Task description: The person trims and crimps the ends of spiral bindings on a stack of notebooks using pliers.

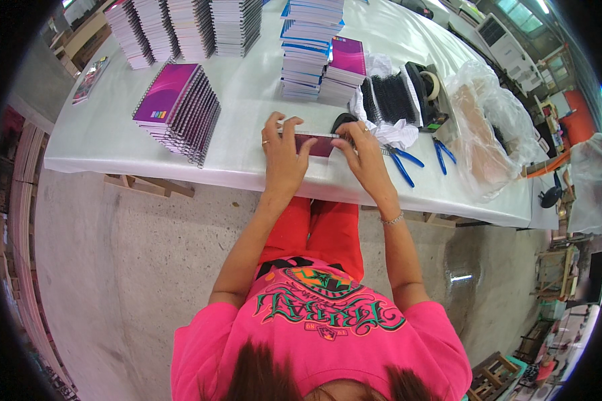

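Note:
A purple-covered notebook (322,146) lies near the table's front edge, between my two hands. My left hand (285,157) grips its left end, the thumb on the cover and the fingers curled over toward the far side. At the right end, my right hand (366,160) holds it with the thumb on the cover and the fingers bent over the far edge. A pale strip runs along that far edge; whether a coil sits in it I cannot make out. Just beyond my right fingers is a black rounded object (343,121), partly hidden.
Blue-handled pliers (403,166) and a second blue pair (443,155) lie right of my right hand. Behind them are black binding coils (390,99) on white paper and a tape dispenser (427,93). Spiral notebooks (177,110) stand stacked left; unbound stacks (306,53) rise behind.

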The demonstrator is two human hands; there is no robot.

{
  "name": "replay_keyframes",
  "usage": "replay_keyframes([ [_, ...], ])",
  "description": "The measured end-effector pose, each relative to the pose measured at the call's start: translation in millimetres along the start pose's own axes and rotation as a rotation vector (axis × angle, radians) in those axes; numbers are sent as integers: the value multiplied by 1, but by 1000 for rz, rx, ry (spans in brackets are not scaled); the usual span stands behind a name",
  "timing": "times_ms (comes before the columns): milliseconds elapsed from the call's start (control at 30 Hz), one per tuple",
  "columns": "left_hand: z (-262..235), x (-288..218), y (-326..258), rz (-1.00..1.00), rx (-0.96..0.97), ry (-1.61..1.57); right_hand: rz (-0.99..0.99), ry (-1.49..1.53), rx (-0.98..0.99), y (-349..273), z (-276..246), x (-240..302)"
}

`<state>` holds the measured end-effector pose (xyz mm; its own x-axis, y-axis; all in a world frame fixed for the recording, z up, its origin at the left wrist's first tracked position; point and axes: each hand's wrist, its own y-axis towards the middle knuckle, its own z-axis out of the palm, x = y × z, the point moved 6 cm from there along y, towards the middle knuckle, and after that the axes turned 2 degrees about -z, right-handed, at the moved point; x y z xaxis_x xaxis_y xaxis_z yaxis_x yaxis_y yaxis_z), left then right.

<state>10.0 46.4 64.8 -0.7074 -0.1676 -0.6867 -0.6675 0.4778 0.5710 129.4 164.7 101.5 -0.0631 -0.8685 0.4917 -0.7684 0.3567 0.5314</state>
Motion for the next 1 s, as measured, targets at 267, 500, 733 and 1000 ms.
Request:
replay_keyframes([
  [267, -1, 24, -6, -96, 49, -117, 104, 242, 162, -1, 8, -15],
  [500, -16, 37, 6, -70, 216, -200, 56, -101, 178, -20, -4, -67],
  [733, -28, 50, 13, -74, 275, -204, 256, 221, 245, -29, -6, -56],
  [1000, 0, 48, 10, 11, 312, -334, 295, 438, 189, -48, 4, -72],
])
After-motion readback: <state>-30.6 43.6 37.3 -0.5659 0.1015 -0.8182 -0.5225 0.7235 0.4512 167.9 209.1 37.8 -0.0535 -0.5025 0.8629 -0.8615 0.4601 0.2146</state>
